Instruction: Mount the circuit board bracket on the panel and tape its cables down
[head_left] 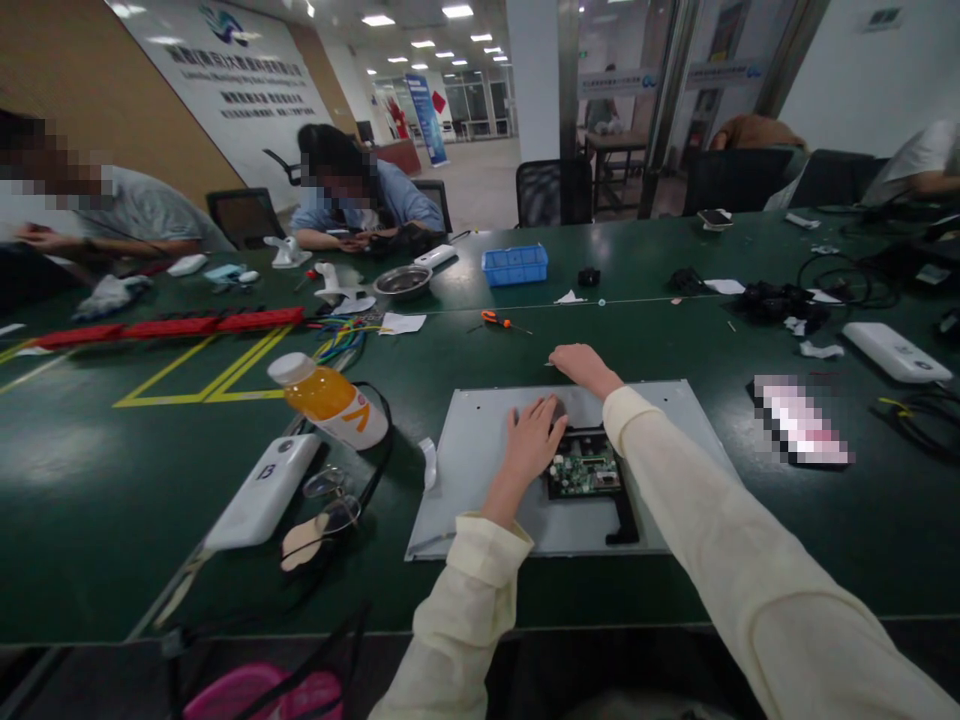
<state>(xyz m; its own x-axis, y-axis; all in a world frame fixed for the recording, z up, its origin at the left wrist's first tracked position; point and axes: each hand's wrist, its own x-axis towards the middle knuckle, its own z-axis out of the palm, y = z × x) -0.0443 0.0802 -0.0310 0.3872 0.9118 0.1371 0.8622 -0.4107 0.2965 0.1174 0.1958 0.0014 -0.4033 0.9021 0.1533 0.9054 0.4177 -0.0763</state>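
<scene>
A grey metal panel (480,450) lies flat on the green table before me, with a green circuit board (583,472) set in a black frame near its middle. My left hand (531,440) rests flat on the panel just left of the board, fingers stretched out. My right hand (581,365) reaches past the panel's far edge and lies palm down on the table, fingers mostly extended and holding nothing I can see.
An orange drink bottle (330,400), a white device (262,490) and glasses (330,500) lie to the left. An orange-handled screwdriver (499,321), a blue tray (514,265) and a metal bowl (403,282) sit farther back. Other people work at the far left; cables lie on the right.
</scene>
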